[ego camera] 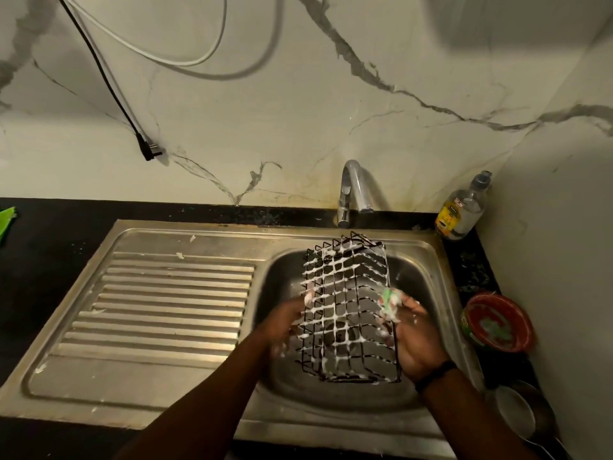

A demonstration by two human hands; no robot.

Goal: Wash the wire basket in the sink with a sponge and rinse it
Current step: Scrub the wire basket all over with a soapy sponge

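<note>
Over the sink (428, 250), below the tap (353, 190): steadying the soapy basket (348, 310), left hand (285, 323) gripping its left wall, fingers curled on the wires though blurred. Scrubbing its right side with a sponge (391, 302) pinched in the right hand (416, 340). Probably best working wire by wire, keeping the basket braced before rinsing.

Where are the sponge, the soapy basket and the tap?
sponge (390, 302): head view, on its green foamy top.
wire basket (348, 303): head view, on its soapy grid side.
tap (355, 187): head view, on the curved metal spout.
</note>
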